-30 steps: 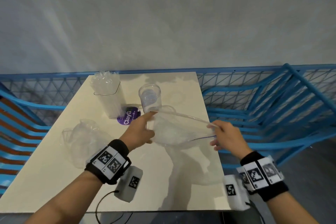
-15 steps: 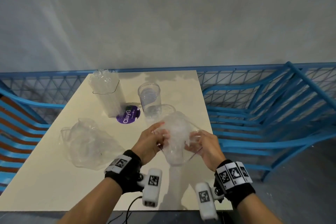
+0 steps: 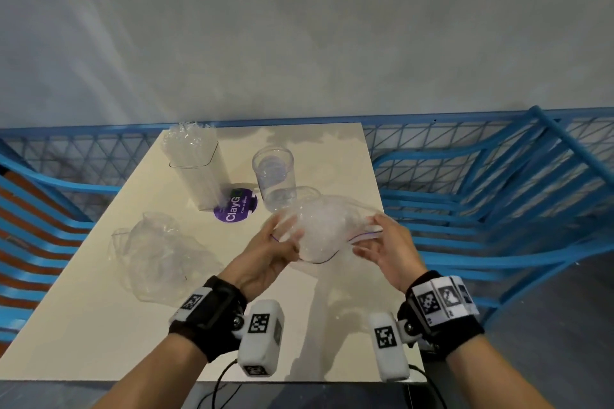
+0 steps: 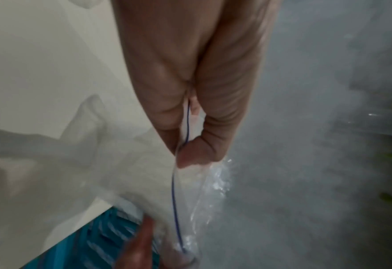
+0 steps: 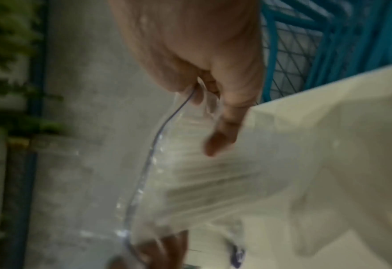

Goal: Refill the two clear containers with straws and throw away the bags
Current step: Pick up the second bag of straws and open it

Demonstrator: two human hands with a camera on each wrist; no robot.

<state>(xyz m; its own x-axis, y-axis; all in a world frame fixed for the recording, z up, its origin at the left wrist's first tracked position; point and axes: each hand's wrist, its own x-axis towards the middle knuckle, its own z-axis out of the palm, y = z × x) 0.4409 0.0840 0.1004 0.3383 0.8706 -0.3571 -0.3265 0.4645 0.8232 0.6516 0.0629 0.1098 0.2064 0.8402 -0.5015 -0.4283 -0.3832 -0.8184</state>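
Blue chairs [image 3: 491, 196] flank worktop [image 3: 66, 325]; both hands, left [image 3: 265, 256] & right [image 3: 388, 249], pinch straw bag [image 3: 322, 229] just before round container [image 3: 274, 183]; empty bag [image 3: 159, 259] lies left.

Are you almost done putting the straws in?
About halfway. The tall container is already full of straws, and an empty bag lies on the table. The left hand and right hand hold the second bag of straws. The round container still needs filling.
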